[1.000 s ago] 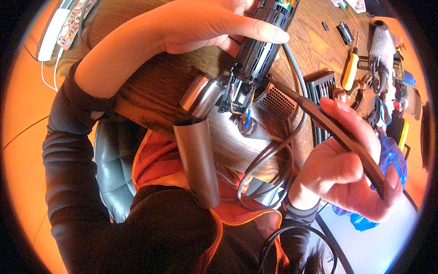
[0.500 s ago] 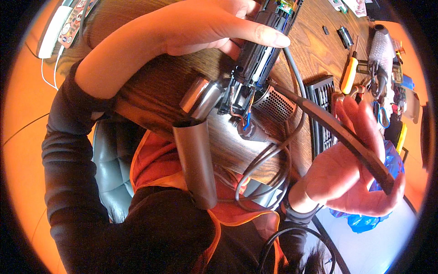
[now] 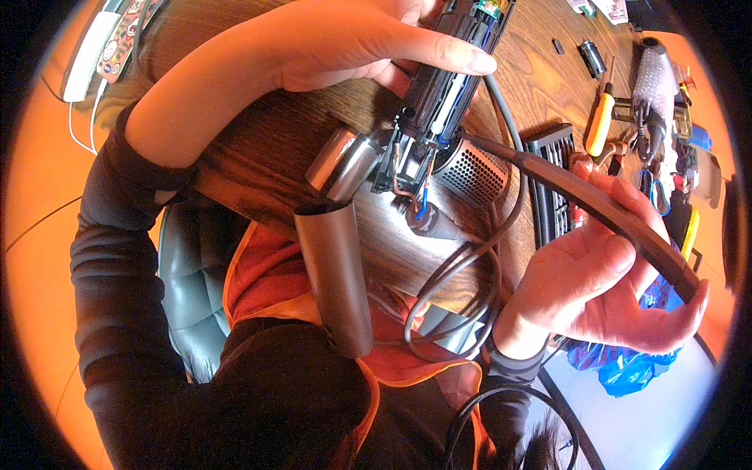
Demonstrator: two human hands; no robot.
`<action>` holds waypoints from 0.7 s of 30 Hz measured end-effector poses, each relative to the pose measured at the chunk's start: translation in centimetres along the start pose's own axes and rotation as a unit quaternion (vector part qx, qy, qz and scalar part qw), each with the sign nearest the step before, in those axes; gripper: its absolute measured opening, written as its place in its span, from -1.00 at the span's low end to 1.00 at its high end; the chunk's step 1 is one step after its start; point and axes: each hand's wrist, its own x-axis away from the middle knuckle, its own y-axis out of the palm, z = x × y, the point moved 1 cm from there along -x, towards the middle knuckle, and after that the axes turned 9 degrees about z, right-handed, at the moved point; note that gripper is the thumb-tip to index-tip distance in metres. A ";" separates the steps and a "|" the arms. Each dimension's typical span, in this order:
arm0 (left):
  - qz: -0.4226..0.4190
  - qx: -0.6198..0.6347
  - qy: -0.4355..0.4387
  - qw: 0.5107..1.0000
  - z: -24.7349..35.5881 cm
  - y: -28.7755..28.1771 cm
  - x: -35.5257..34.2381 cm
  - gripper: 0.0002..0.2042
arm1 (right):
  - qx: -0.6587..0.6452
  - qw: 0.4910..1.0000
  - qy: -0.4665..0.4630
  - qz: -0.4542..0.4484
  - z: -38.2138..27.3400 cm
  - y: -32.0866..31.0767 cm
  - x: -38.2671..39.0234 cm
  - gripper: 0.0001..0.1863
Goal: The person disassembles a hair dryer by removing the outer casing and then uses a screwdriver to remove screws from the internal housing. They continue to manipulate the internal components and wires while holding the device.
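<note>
My left hand [image 3: 352, 43] grips the black inner body [image 3: 450, 90] of an opened hand-held appliance, with thumb across it and a green circuit board at its upper end. Wires hang from its lower end. My right hand [image 3: 587, 286] holds a long dark tweezers-like tool [image 3: 599, 205], its narrow end against the body's lower right side; the exact contact is hidden. Beside that end are a perforated metal cylinder [image 3: 478, 174] and a shiny metal cylinder [image 3: 340, 164]. A brown tube-shaped housing [image 3: 335, 278] stands below. The grey cable [image 3: 419, 301] lies in loops.
On the wooden table [image 3: 540, 82] at right lie a yellow-handled screwdriver [image 3: 601, 121], a small black cylinder [image 3: 592, 59], a black slotted part [image 3: 554, 188] and a bubble-wrapped item [image 3: 654, 86]. A blue plastic bag [image 3: 630, 372] is at lower right. Far left is a white power strip [image 3: 88, 63].
My right hand and the tool's handle end have shifted slightly right. My right thumb has folded in against the tool. The held body has moved only a little.
</note>
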 end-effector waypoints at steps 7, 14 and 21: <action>-0.030 0.009 0.017 0.999 0.0 -0.1 0.1 -0.66 | 0.026 0.997 -0.059 -0.046 0.1 0.3 0.7 -0.48; -0.025 0.024 0.014 0.999 -0.3 0.0 -0.1 -0.69 | 0.072 0.984 -0.136 -0.084 0.5 0.6 1.3 -0.37; -0.062 0.030 0.024 0.997 -0.5 -0.7 -0.4 -0.66 | 0.104 0.973 -0.158 -0.133 0.4 0.7 0.5 -0.27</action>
